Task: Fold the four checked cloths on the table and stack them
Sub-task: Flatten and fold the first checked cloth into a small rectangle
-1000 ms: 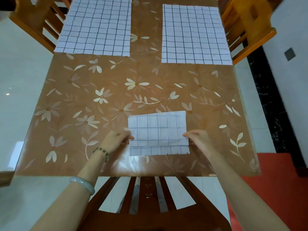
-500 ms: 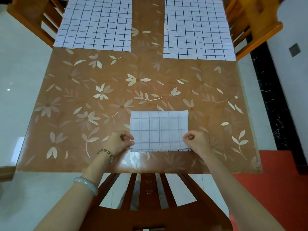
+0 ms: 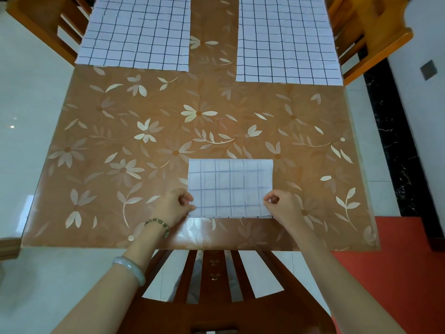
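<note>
Head view: my left hand and right hand, fingers curled, each pinch a near corner of the folded cloth (faint checks showing) between them.

The tabletop has an orange-brown surface patterned with pale flowers and leaves. A folded cloth lies flat close to the near edge, about midway across. Unfolded, the far-left cloth and the far-right cloth lie flat, apart from each other.
</note>
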Demonstrator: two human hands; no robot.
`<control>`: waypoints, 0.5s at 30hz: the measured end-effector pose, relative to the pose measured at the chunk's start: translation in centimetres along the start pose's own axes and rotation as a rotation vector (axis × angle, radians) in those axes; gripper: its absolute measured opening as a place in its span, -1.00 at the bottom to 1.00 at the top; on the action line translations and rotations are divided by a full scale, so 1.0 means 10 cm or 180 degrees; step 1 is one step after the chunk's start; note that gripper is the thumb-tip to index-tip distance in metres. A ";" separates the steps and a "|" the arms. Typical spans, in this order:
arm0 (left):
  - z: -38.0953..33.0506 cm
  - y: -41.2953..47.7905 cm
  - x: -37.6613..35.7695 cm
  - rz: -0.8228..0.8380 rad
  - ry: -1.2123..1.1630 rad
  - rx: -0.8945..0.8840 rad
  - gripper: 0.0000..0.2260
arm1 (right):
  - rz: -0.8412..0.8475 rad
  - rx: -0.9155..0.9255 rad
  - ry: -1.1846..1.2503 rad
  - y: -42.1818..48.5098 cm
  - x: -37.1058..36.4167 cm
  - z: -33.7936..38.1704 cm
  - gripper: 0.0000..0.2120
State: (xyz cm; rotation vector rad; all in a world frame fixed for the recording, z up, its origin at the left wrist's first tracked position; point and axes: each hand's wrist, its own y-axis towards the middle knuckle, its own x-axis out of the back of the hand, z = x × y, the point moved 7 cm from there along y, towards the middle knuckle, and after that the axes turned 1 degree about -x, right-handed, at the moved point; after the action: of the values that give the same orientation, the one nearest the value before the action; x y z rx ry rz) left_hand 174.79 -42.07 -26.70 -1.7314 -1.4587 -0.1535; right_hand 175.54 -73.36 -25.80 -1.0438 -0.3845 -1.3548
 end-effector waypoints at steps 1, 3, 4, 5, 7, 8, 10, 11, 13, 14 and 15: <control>0.00 0.00 0.00 -0.0020 0.0129 -0.0060 -0.86 | -0.0012 0.0013 0.0037 0.00 -0.01 -0.01 -0.88; 0.00 0.02 -0.01 -0.0046 0.0291 -0.0148 -0.86 | -0.0020 0.0035 0.0039 0.00 -0.02 -0.01 -0.85; -0.01 0.02 -0.02 -0.0054 0.0349 -0.0186 -0.86 | -0.0008 0.0042 0.0006 0.00 -0.03 -0.01 -0.85; -0.03 0.02 -0.03 -0.0069 0.0445 -0.0246 -0.86 | -0.0004 0.0061 -0.0056 0.01 -0.03 0.00 -0.86; -0.08 0.00 -0.05 -0.0116 0.0821 -0.0462 -0.84 | -0.0105 0.0183 -0.0298 0.01 0.00 0.03 -0.93; -0.13 0.00 -0.06 -0.0132 0.1073 -0.0636 -0.81 | -0.0208 0.0280 -0.0466 0.00 0.02 0.06 -0.97; -0.25 -0.03 -0.12 -0.0132 0.1507 -0.1127 -0.65 | -0.0352 0.0456 -0.0789 -0.02 0.06 0.12 -0.95; -0.32 -0.05 -0.18 -0.0058 0.1745 -0.1430 -0.55 | -0.0366 0.0503 -0.0921 -0.02 0.06 0.13 -0.91; -0.43 -0.06 -0.28 0.0070 0.2166 -0.1892 -0.41 | -0.0311 0.0584 -0.1182 -0.02 0.03 0.18 -0.84; -0.47 -0.05 -0.31 0.0151 0.2289 -0.1985 -0.38 | -0.0272 0.0656 -0.1306 -0.01 0.01 0.21 -0.79; -0.49 -0.03 -0.33 0.0172 0.2345 -0.2057 -0.38 | -0.0226 0.0753 -0.1369 -0.02 -0.01 0.26 -0.75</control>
State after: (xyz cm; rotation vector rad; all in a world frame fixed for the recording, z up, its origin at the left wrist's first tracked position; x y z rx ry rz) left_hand 175.48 -47.84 -25.33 -1.8882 -0.8418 -1.2045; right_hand 176.12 -71.24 -24.47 -1.1261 -0.8867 -1.1076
